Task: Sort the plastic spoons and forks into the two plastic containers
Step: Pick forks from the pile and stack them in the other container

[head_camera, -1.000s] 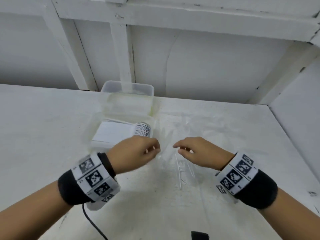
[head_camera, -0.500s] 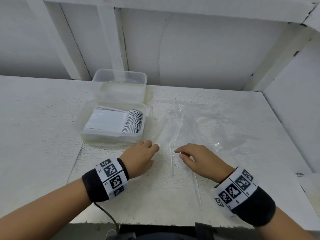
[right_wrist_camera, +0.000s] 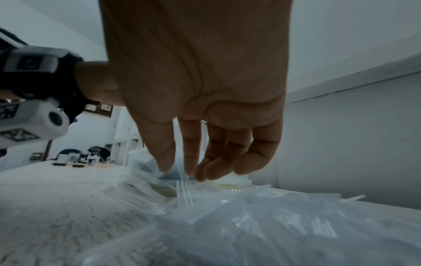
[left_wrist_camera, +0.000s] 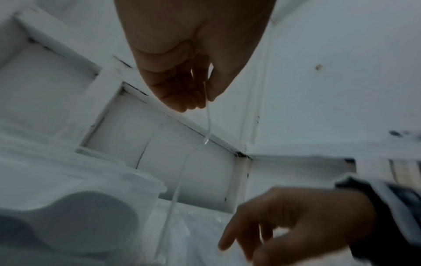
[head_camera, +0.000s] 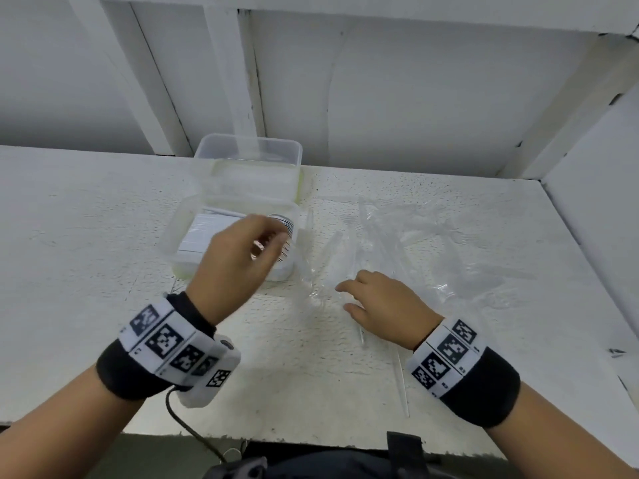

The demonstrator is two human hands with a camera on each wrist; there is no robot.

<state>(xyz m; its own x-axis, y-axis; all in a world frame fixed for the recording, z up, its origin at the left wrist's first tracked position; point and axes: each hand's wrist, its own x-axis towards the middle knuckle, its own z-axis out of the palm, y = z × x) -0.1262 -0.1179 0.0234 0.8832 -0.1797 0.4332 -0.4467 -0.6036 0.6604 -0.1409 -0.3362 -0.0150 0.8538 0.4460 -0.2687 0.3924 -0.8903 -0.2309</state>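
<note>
Your left hand (head_camera: 238, 261) is raised over the near container (head_camera: 179, 233), fingers curled, pinching a thin clear utensil (left_wrist_camera: 182, 172) that hangs down; spoon or fork, cannot tell. Your right hand (head_camera: 383, 305) sits low on the table (head_camera: 86, 236), palm down, thumb and fingers nipping a clear fork (right_wrist_camera: 184, 192) at the edge of the cutlery pile (head_camera: 415, 243). The far container (head_camera: 249, 157) stands behind the near one.

Soft, even, cool light covers the white table (head_camera: 103, 236), with faint shadows only. The head view bends straight lines near its edges. The left hand (head_camera: 238, 264) is smeared by motion blur. Both wrist views are dimmer and grainy; the heap of clear cutlery (right_wrist_camera: 273, 216) nearest that lens is out of focus.
</note>
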